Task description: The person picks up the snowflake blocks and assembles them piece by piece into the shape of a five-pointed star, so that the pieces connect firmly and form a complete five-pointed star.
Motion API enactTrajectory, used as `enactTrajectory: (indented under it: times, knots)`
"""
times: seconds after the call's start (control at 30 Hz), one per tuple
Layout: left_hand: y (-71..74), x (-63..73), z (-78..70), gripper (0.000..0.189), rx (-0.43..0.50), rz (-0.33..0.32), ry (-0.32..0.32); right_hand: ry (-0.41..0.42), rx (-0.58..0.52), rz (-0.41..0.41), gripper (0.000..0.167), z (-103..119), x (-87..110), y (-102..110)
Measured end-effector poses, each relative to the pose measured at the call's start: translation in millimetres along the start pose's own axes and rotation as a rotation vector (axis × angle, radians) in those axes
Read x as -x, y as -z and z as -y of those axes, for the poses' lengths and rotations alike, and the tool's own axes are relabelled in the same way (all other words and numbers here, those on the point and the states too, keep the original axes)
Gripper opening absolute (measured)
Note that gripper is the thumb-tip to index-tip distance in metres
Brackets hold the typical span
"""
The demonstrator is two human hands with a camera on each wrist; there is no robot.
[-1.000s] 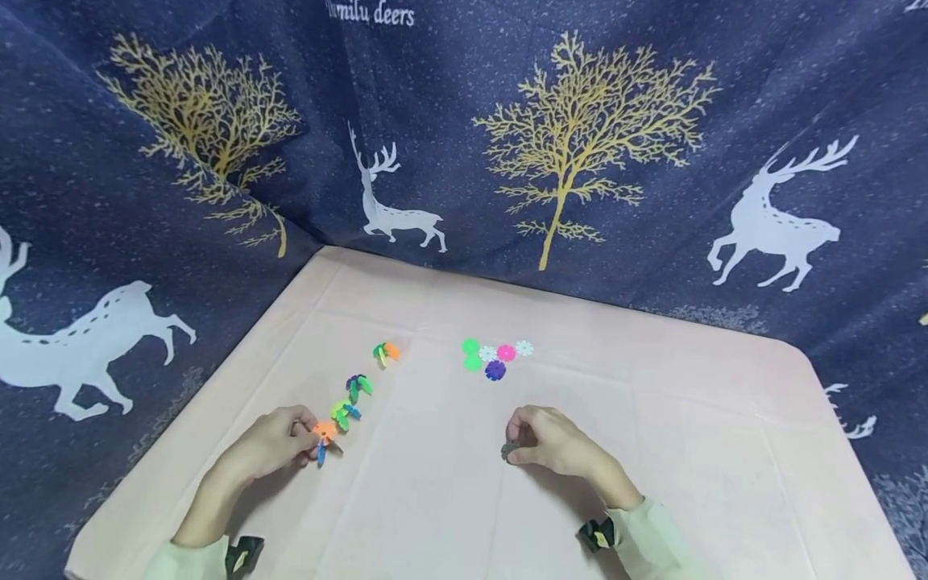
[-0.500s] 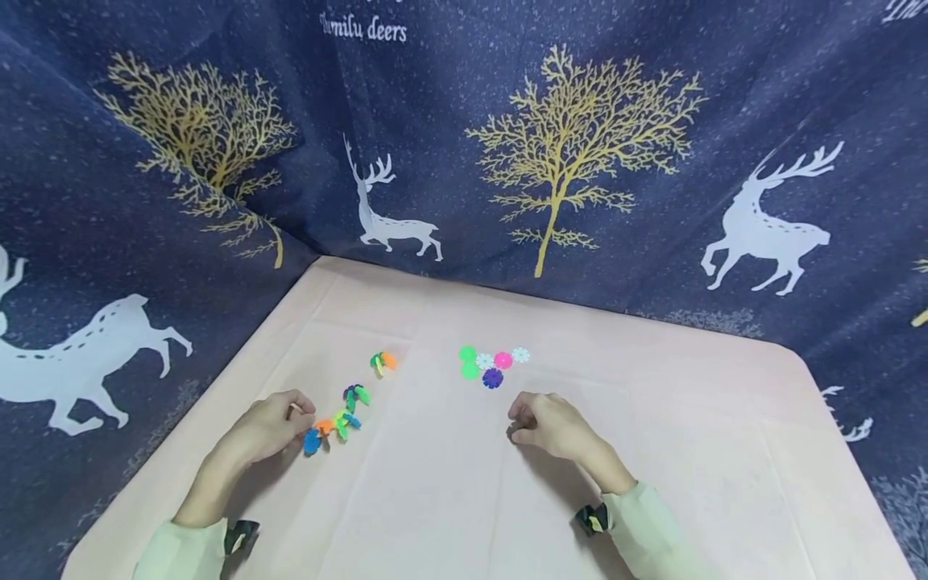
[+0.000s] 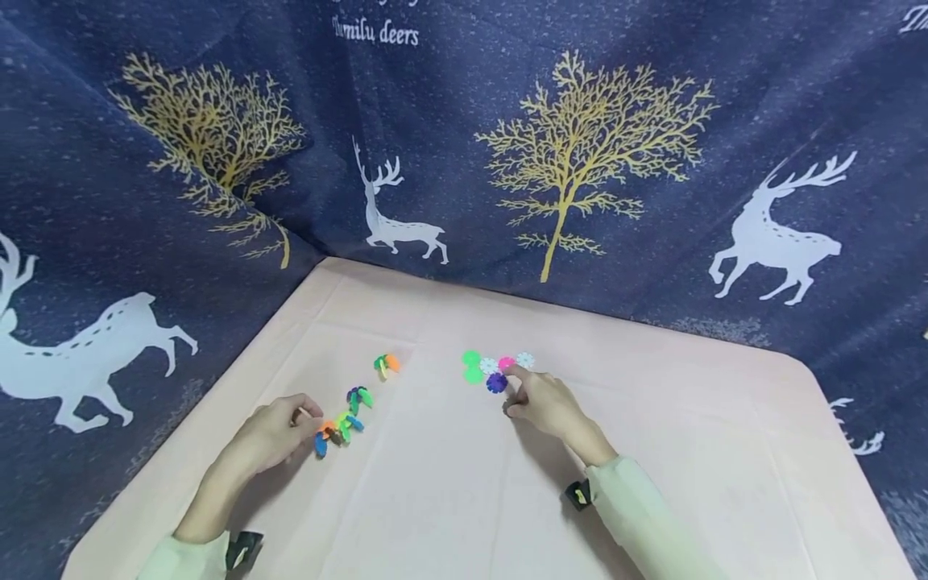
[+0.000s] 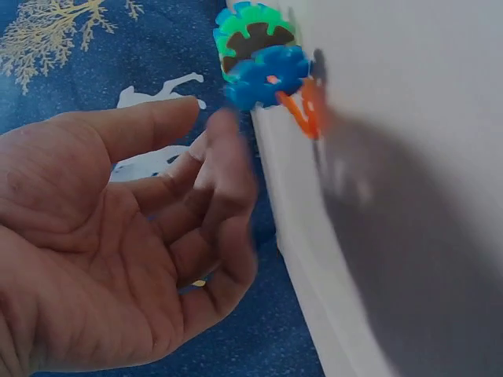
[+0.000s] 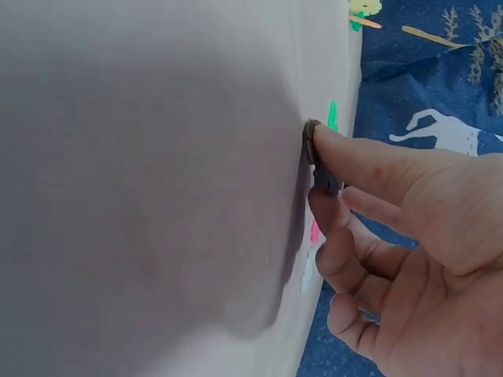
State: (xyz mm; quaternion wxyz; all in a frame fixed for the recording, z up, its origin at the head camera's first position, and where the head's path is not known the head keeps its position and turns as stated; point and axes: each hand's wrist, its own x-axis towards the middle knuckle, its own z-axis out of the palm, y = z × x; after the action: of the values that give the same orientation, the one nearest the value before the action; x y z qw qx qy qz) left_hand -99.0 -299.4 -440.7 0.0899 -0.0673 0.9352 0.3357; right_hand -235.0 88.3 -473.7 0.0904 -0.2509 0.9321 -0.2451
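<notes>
Curving loosely, the fingers of your left hand [image 3: 279, 435] grip nothing; just off their tips, at 3 o'clock, sits the orange-and-blue cluster [image 3: 321, 445]; you cannot tell whether they touch. Your right hand [image 3: 549, 407] pinches a dark disc [image 5: 311, 141] at its 9 o'clock side, index finger extended beside the pink disc [image 3: 506, 364]. From that hand, the purple disc [image 3: 496, 383] lies near at 10 o'clock, two green discs [image 3: 473, 374] farther out that way, and a white disc [image 3: 525, 359] at 11 o'clock. Beyond your left hand, more joined clusters [image 3: 359, 398] run toward 1 o'clock across the pale counter [image 3: 428, 499]. Behind everything, at 12 o'clock, hangs a blue curtain [image 3: 449, 105] printed with deer and trees.
</notes>
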Motion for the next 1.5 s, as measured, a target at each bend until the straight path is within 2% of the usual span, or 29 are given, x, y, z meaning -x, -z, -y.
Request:
enactTrajectory:
  times: [0.17, 0.27, 0.43, 0.53, 0.63, 0.8, 0.97, 1.17, 1.4, 1.5]
  knots:
    - [-2.2, 3.0, -9.4, 0.016, -0.045, -0.104, -0.073, -0.001, -0.011, 0.022, 0.060, -1, -12.7, 1]
    - [-8.4, 0.8, -21.5, 0.013, -0.025, -0.124, -0.155, -0.023, -0.029, 0.034, 0.054, -2, -16.7, 0]
    - [-28.5, -15.1, -51.5, 0.009, -0.006, -0.078, -0.267, -0.026, -0.054, 0.040, 0.046, -4, -19.1, -3]
    - [-44.4, -32.0, -73.5, 0.008, -0.025, -0.027, -0.336, -0.007, -0.071, 0.037, 0.044, -3, -18.0, -4]
    - [-60.4, -52.8, -99.3, 0.007, -0.059, 0.043, -0.391, -0.029, -0.083, 0.010, 0.040, -5, -13.4, -4]
    - [-82.0, -81.5, -133.4, 0.010, -0.103, 0.141, -0.404, -0.083, -0.141, -0.034, 0.020, -7, -4.4, -7]
    - [-97.3, -101.1, -149.2, 0.016, -0.140, 0.157, -0.407, -0.075, -0.215, -0.046, 0.016, -8, 5.9, 1]
    - [-115.0, -117.1, -156.5, 0.023, -0.157, 0.148, -0.400, -0.100, -0.264, -0.054, 0.015, -13, 20.1, 13]
    - [-135.7, -134.4, -158.4, 0.031, -0.251, 0.060, -0.390, -0.051, -0.310, -0.083, 0.013, -19, 36.5, 25]
    - [-141.5, -138.8, -161.6, 0.036, -0.281, 0.052, -0.393, -0.043, -0.325, -0.096, 0.014, -21, 44.3, 30]
